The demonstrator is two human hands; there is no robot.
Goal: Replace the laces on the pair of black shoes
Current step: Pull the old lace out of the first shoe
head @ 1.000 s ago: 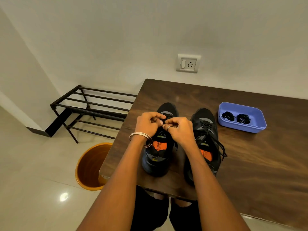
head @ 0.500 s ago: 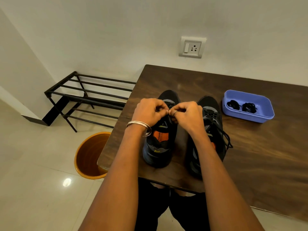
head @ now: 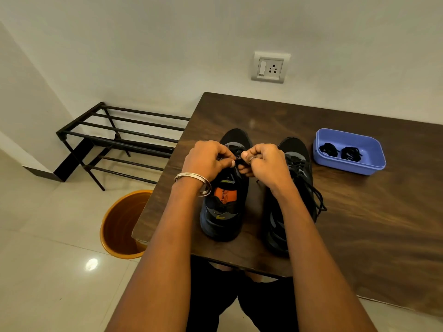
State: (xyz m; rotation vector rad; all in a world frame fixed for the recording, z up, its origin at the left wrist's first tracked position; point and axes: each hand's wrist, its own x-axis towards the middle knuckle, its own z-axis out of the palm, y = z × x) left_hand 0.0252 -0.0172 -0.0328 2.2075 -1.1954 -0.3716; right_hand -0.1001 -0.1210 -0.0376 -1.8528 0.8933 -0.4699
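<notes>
Two black shoes stand side by side on the dark wooden table [head: 359, 224], toes toward the wall. Over the middle of the left shoe [head: 223, 212], which has an orange insole, my left hand [head: 206, 161] and my right hand [head: 266, 164] meet. Both pinch its black lace [head: 237, 161] between fingertips. The right shoe [head: 299, 168] is laced, with loose lace ends trailing off its right side. A blue tray [head: 347, 168] to the right holds two coiled black laces [head: 340, 152].
An orange bin [head: 119, 226] stands on the floor by the table's left edge. A black metal shoe rack [head: 115, 140] sits against the wall at left. A wall socket [head: 269, 67] is above the table.
My hands have stayed on the left shoe's lace, with the fingertips shifting slightly. The camera has tilted, so the scene sits a little differently in the frame.
</notes>
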